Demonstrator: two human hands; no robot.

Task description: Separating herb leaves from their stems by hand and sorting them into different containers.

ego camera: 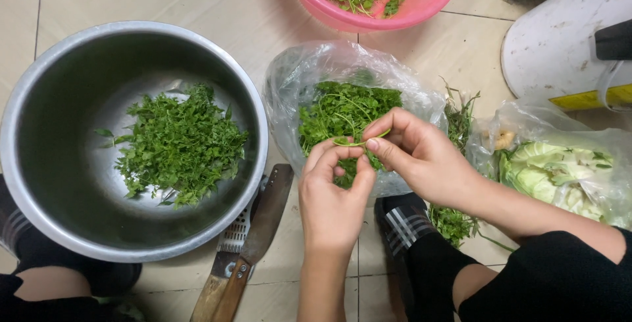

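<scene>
left hand (332, 193) pinching green herb stem (355, 142) at its left end | right hand (415, 151) pinching same stem from 3 o'clock, over clear bag of herbs (309, 78) | steel bowl (39, 184) of plucked leaves at 9 o'clock | two knives (247, 249) (wooden handles) at 7 o'clock | pink basin (428, 6) at 12 o'clock | bagged cabbage (553, 170) at 3 o'clock

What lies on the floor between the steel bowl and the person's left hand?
In the head view, two wooden-handled tools: a cleaver and a perforated metal tool, between the steel bowl and left hand.
</scene>
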